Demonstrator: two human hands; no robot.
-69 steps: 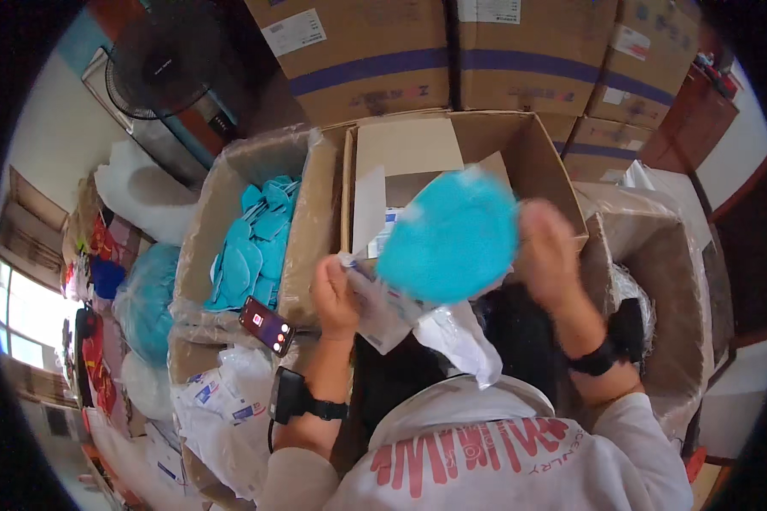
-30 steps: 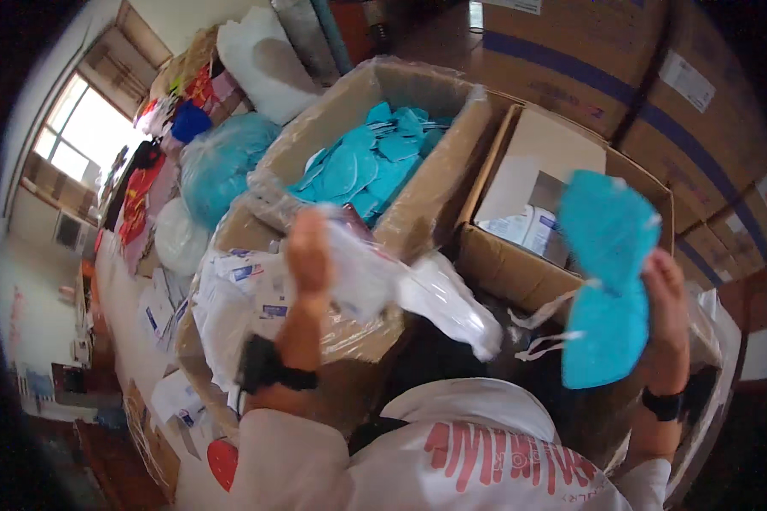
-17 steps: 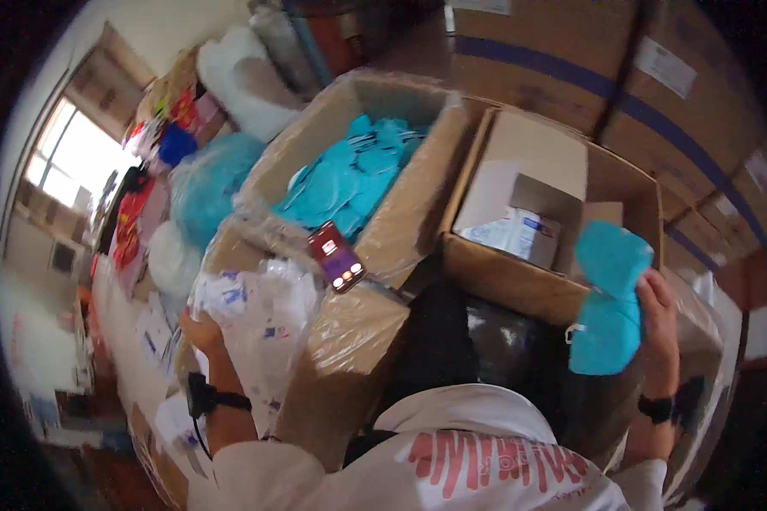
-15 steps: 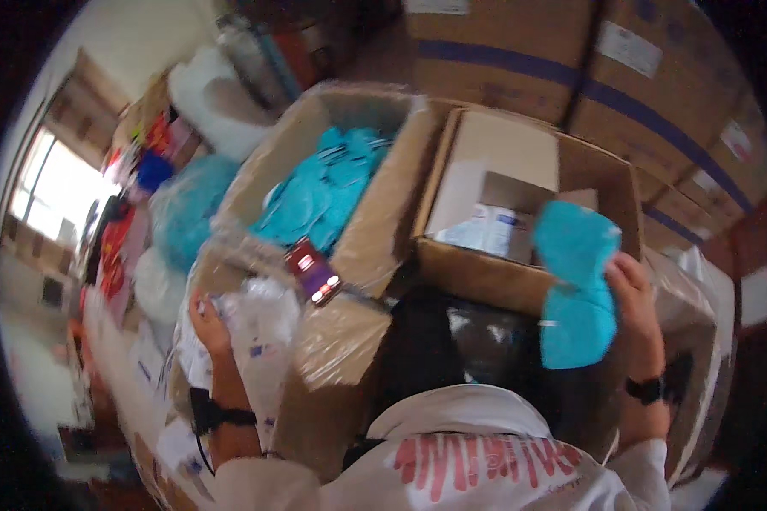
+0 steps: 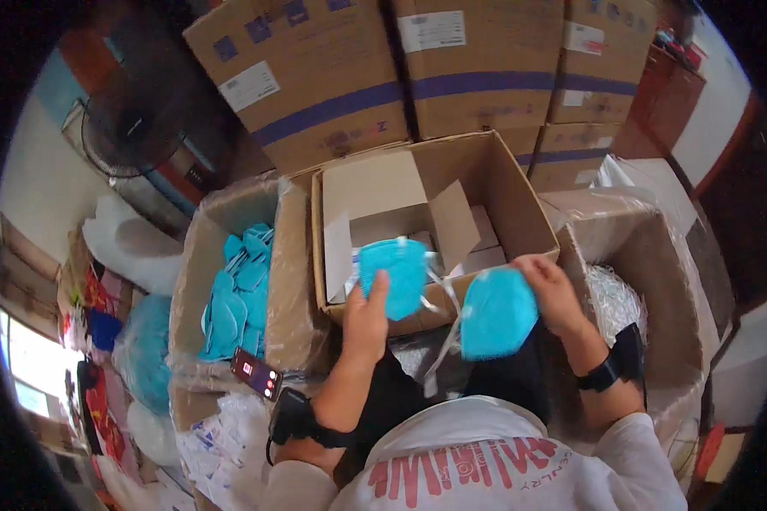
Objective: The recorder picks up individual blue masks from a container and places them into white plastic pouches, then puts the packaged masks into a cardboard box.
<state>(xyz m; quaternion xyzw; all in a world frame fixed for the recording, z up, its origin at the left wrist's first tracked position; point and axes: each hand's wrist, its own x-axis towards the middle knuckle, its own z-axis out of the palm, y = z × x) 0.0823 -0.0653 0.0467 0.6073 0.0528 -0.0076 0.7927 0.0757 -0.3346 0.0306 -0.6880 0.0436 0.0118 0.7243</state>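
Observation:
Two teal face masks are held up in front of me, over the near side of an open cardboard box [image 5: 528, 183]. My left hand [image 5: 367, 325] is closed on the left mask [image 5: 395, 277], its thumb across the front. My right hand [image 5: 556, 295] pinches the right mask [image 5: 498, 313] by its upper right edge. White elastic straps [image 5: 442, 341] hang between the two masks. Inside the box are a smaller carton with raised flaps [image 5: 375, 183] and some white packets, partly hidden by the left mask.
A lined box [image 5: 294, 281] at left holds many teal masks [image 5: 237, 298]. A phone [image 5: 256, 375] lies at its near edge, above a box of printed plastic bags [image 5: 222, 447]. At right, another lined box [image 5: 677, 298] contains white strands [image 5: 615, 307]. Large cartons [image 5: 477, 55] are stacked behind.
My left hand has come from the plastic bags to the middle and taken hold of one mask. The pair, earlier both in my right hand, is now spread between my hands. The view has turned right.

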